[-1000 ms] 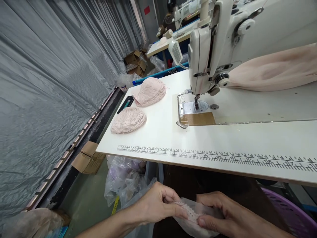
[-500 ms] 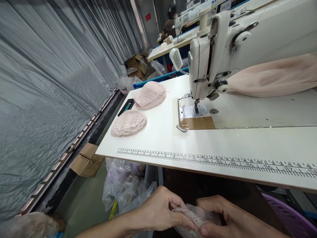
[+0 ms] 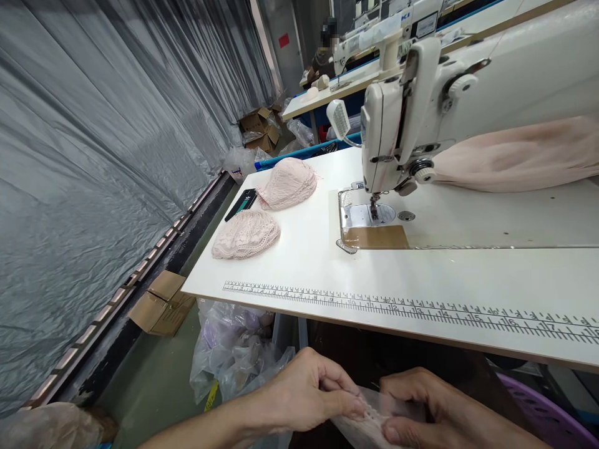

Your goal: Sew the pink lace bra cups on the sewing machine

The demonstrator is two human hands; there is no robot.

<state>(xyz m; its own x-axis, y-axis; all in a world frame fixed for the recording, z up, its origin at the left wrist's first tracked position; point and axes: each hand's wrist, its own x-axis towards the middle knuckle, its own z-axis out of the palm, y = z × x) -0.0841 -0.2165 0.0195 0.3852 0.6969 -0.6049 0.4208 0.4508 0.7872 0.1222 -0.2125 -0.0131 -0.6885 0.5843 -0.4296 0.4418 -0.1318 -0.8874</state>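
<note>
Both of my hands are low in front of me, below the table's front edge. My left hand (image 3: 306, 393) pinches the left end of a small piece of pale pink lace (image 3: 369, 419). My right hand (image 3: 433, 408) grips the same lace piece from the right, fingers curled over it. On the white sewing table (image 3: 421, 280) lie two stacks of pink lace cups, the nearer stack (image 3: 246, 234) and the farther stack (image 3: 287, 183). The white sewing machine (image 3: 421, 118) stands at the right, its needle over the metal plate (image 3: 367, 218).
A black phone (image 3: 241, 204) lies by the lace stacks. Pink fabric (image 3: 519, 156) is draped under the machine arm. Plastic bags (image 3: 234, 355) and a cardboard box (image 3: 161, 302) sit on the floor at left. A purple basket (image 3: 552, 411) is at lower right. Another person works at a far table.
The view has tilted slightly, so my hands sit lower in the picture. My fingers have shifted a little along the lace piece, still held by both hands.
</note>
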